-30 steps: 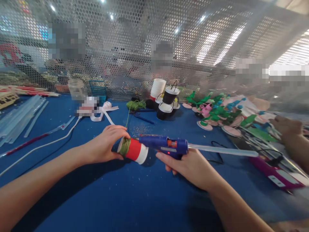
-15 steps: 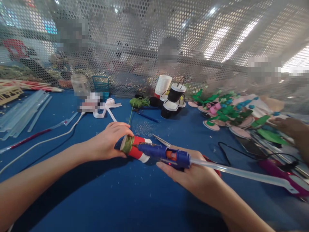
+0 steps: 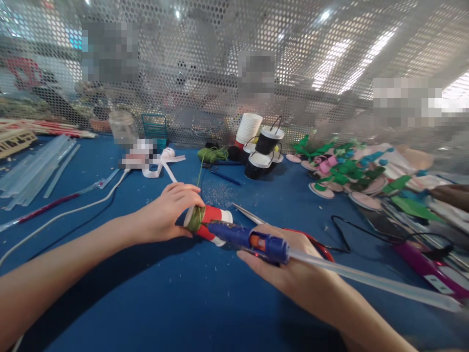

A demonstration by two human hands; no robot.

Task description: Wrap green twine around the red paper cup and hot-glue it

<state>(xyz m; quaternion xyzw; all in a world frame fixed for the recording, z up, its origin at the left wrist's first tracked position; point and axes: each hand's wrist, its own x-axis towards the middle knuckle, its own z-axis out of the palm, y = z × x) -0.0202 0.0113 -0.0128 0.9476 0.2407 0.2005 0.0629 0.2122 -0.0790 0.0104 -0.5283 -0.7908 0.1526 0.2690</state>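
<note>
my left hand (image 3: 166, 212) is closed around the twine-wound end of a paper cup (image 3: 216, 217) that lies on its side on the blue table (image 3: 146, 303), just left of the middle of my view. the cup is a small tapered tube with a glossy red body and a white band. a thick band of rough green twine is wrapped round the end i grip. its long axis runs roughly from 9 o'clock to 3 o'clock, with the wrapped end at 9 and the white end at 3.

my right hand (image 3: 293, 266) grips the handle of a blue plastic glue gun (image 3: 249, 239) from below, fingers curled round it. the gun has an orange collar, and its nozzle points to about 10 o'clock and meets the cup's side. a long, translucent glue stick (image 3: 366, 278) runs out of the back of the gun toward 4 o'clock.

a strand of twine leads from the cup toward 12 o'clock to a loose green twine ball (image 3: 208, 155). at the gun's 1 o'clock lie scissors (image 3: 245, 212) with metal blades and red handles. at 10 o'clock is a pile of clear glue sticks (image 3: 32, 168).
</note>
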